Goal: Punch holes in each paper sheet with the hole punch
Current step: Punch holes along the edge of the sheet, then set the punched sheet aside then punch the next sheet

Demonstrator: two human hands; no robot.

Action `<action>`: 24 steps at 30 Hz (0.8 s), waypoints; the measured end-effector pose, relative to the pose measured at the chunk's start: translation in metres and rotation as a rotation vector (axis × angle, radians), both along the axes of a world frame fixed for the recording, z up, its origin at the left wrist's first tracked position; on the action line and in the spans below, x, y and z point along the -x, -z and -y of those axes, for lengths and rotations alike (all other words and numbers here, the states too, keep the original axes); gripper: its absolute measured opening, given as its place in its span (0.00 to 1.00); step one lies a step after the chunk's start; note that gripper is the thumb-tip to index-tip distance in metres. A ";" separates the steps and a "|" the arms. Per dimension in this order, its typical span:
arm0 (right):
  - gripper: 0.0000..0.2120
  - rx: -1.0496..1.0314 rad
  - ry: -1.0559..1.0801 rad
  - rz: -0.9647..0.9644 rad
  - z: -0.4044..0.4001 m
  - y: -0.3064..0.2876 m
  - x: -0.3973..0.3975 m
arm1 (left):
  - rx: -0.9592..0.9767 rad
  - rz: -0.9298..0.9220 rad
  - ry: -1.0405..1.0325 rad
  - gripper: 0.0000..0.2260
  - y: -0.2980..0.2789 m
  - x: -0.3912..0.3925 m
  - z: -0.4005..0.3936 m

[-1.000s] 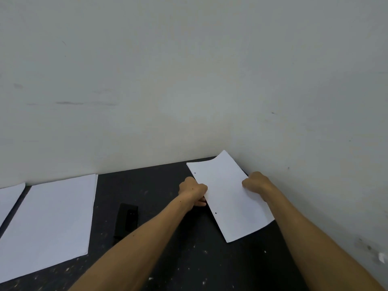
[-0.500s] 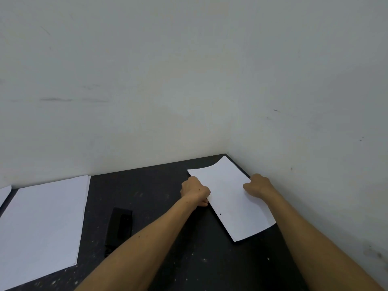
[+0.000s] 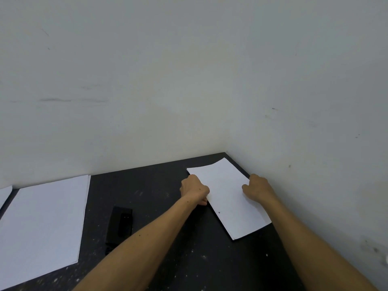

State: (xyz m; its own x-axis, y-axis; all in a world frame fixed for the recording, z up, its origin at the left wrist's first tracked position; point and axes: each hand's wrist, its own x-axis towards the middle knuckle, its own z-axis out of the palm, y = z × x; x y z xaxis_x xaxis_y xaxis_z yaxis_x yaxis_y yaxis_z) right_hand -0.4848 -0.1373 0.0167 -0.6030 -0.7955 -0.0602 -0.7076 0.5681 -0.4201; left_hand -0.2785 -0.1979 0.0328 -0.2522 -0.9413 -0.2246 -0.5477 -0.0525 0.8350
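Observation:
A white punched sheet (image 3: 227, 194) lies slanted on the black table near the right wall, with one hole showing by its left edge. My left hand (image 3: 194, 189) grips that left edge with curled fingers. My right hand (image 3: 257, 190) holds the sheet's right edge, fingers curled over it. The black hole punch (image 3: 119, 226) lies flat on the table left of my left forearm, untouched. A stack of white sheets (image 3: 44, 223) lies at the left.
The black table (image 3: 159, 185) meets pale walls at the back and on the right, forming a corner just behind the punched sheet. Another white sheet (image 3: 4, 194) shows at the far left edge.
The punched sheet has come down flatter onto the table and slightly nearer the corner, both hands still on its edges. The view has shifted a little.

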 end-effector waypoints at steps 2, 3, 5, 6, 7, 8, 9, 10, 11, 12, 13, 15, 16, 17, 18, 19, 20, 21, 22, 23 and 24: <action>0.06 0.015 -0.004 -0.011 0.000 0.003 0.001 | -0.001 -0.005 0.000 0.05 0.001 0.000 0.000; 0.06 0.017 -0.006 -0.015 0.001 0.005 0.002 | 0.003 -0.007 0.002 0.04 0.002 0.000 0.000; 0.06 0.002 -0.001 -0.042 0.000 0.005 0.000 | 0.020 -0.001 0.007 0.05 0.003 0.000 0.000; 0.08 -0.007 0.005 -0.079 -0.001 0.004 -0.002 | 0.038 0.014 0.011 0.05 0.003 -0.001 -0.001; 0.12 -0.017 0.010 -0.142 -0.002 0.003 -0.005 | 0.067 0.037 0.018 0.05 0.003 -0.002 -0.002; 0.15 -0.036 0.010 -0.230 -0.004 0.000 -0.009 | 0.097 0.064 0.030 0.05 0.003 -0.003 -0.004; 0.18 -0.052 0.006 -0.326 -0.006 -0.002 -0.013 | 0.125 0.091 0.049 0.04 0.002 -0.006 -0.006; 0.20 -0.067 0.000 -0.408 -0.008 -0.005 -0.019 | 0.150 0.118 0.074 0.04 0.000 -0.009 -0.009; 0.21 -0.074 -0.008 -0.469 -0.009 -0.007 -0.025 | 0.173 0.146 0.105 0.03 -0.002 -0.013 -0.011; 0.20 -0.067 -0.017 -0.512 -0.011 -0.011 -0.033 | 0.198 0.171 0.136 0.03 -0.004 -0.019 -0.013; 0.20 -0.044 -0.030 -0.541 -0.012 -0.014 -0.041 | 0.226 0.190 0.160 0.03 -0.008 -0.025 -0.014; 0.21 0.021 -0.078 -0.549 -0.016 -0.023 -0.064 | 0.279 0.205 0.196 0.05 -0.018 -0.041 -0.016; 0.21 0.059 -0.113 -0.531 -0.019 -0.028 -0.077 | 0.306 0.203 0.209 0.06 -0.025 -0.051 -0.018; 0.20 0.097 -0.154 -0.500 -0.021 -0.032 -0.091 | 0.336 0.196 0.220 0.07 -0.033 -0.062 -0.020; 0.20 0.135 -0.201 -0.449 -0.025 -0.036 -0.105 | 0.371 0.188 0.225 0.08 -0.042 -0.074 -0.024; 0.19 0.177 -0.251 -0.379 -0.028 -0.038 -0.120 | 0.412 0.178 0.222 0.08 -0.050 -0.088 -0.029; 0.17 0.219 -0.301 -0.292 -0.031 -0.040 -0.134 | 0.461 0.168 0.214 0.08 -0.058 -0.103 -0.034; 0.15 0.256 -0.354 -0.196 -0.035 -0.041 -0.150 | 0.509 0.157 0.204 0.07 -0.064 -0.120 -0.039; 0.13 0.284 -0.412 -0.103 -0.039 -0.042 -0.165 | 0.551 0.146 0.192 0.06 -0.068 -0.137 -0.044; 0.11 0.305 -0.471 -0.018 -0.043 -0.042 -0.180 | 0.589 0.135 0.176 0.06 -0.069 -0.154 -0.049; 0.10 0.314 -0.525 0.056 -0.047 -0.041 -0.195 | 0.623 0.128 0.155 0.06 -0.067 -0.172 -0.053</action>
State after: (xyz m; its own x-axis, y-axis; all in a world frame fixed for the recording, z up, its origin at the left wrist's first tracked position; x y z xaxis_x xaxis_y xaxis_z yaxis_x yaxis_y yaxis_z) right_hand -0.2897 -0.0902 0.0578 -0.1285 -0.9702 0.2052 -0.8317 -0.0073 -0.5552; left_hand -0.1065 -0.1451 0.0999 -0.4028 -0.8598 0.3138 -0.6070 0.5075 0.6116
